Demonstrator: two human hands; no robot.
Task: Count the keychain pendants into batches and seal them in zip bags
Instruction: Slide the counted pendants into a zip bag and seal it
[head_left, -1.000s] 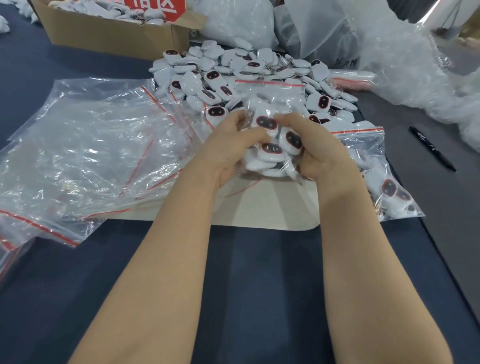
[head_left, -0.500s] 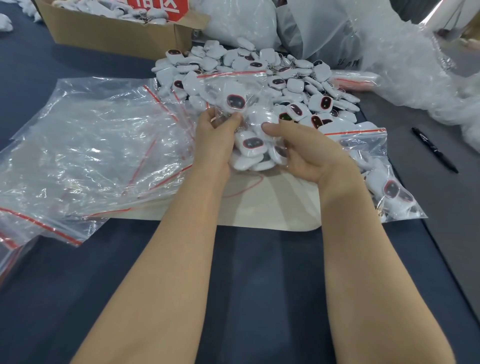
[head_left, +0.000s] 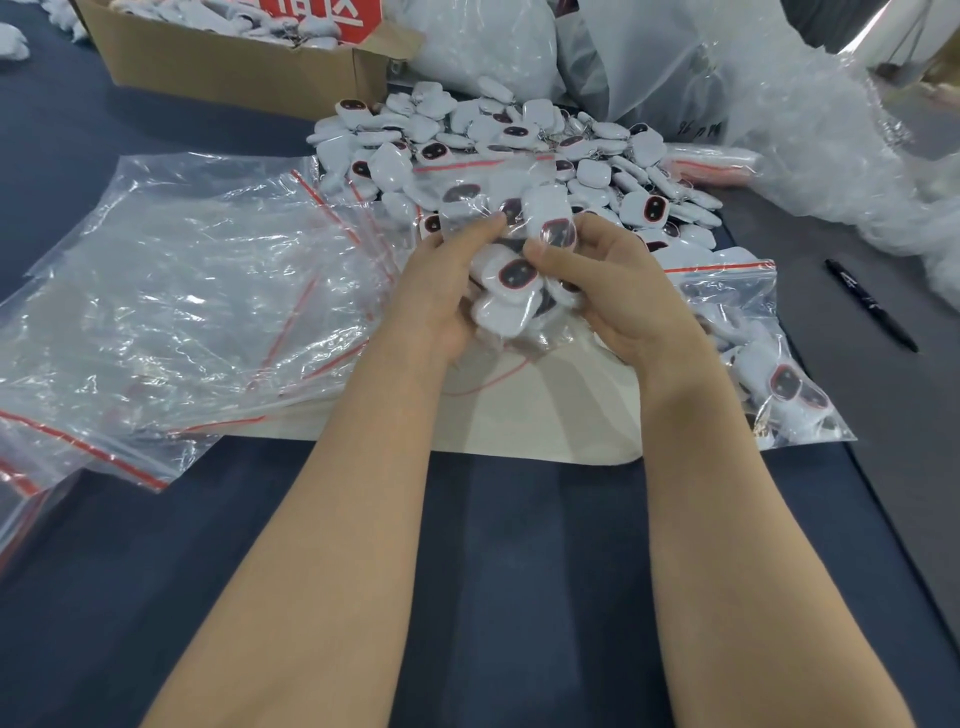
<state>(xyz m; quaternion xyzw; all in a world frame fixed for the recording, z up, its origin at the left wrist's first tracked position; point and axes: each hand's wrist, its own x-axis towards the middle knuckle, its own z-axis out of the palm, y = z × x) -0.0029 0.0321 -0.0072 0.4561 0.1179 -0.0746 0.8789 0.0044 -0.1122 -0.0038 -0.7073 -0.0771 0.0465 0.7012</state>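
Both hands hold a clear, crinkly plastic zip bag (head_left: 480, 200) stuffed with keychain pendants, raised just above the middle of the table in front of the loose heap. The bag's long axis runs away from the person. Its mouth, with the red zip strip (head_left: 467, 165), points to the far side, and the strip lies left to right, rising a little to the right. Whether the strip is pressed closed cannot be told.

The left hand (head_left: 441, 296) curls its fingers round the bag's left flank, with the thumb laid on top of the film. The right hand (head_left: 618, 296) grips the right flank the same way, its thumb pressing on the bulging plastic.

Inside are white, glossy, rounded-square pendants (head_left: 511, 280), each with a dark oval face rimmed in red. They lie jumbled at all angles.

Behind the bag spreads a loose pile of the same white pendants (head_left: 519, 127), metal rings showing among them. To the right a second filled zip bag (head_left: 753, 332) lies flat with its red strip at the far end. On the left is a slack stack of empty clear zip bags (head_left: 182, 291), wrinkled and shiny.

A smooth cream sheet (head_left: 545, 421) lies under the work on the dark blue cloth-covered table (head_left: 519, 571). A brown cardboard box (head_left: 234, 67) stands at the far left. A slim black marker pen (head_left: 870, 306) lies diagonally at the right, and beyond it is crumpled clear bubble wrap (head_left: 831, 130).
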